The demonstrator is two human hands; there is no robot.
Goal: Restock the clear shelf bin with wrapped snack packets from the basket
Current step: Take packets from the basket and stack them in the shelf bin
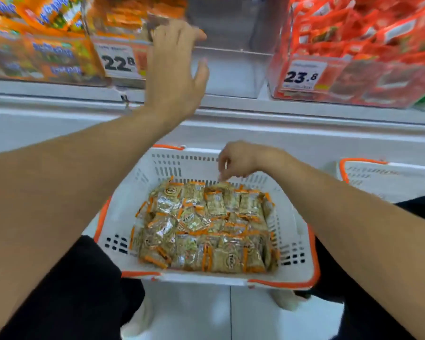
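Observation:
A white basket (pixel 123 217) with orange rim and handles sits between my knees, filled with several clear wrapped snack packets (pixel 206 229) with orange ends. My right hand (pixel 241 160) hovers over the basket's far side, fingers curled downward, the fingertips just reaching the top packets. My left hand (pixel 174 69) is raised to the shelf with fingers spread, at the front left corner of the clear shelf bin (pixel 231 77). The part of the bin I can see looks empty. A blurred brownish packet (pixel 156 23) lies just beyond my left fingertips.
Left of the clear bin stands a bin of orange packets (pixel 47 52) with a 22.8 price tag (pixel 118 61). On the right is a bin of red packets (pixel 368 45) tagged 23.8 (pixel 302 76). A second white basket (pixel 378 173) sits at the right. A white ledge (pixel 280 114) runs below.

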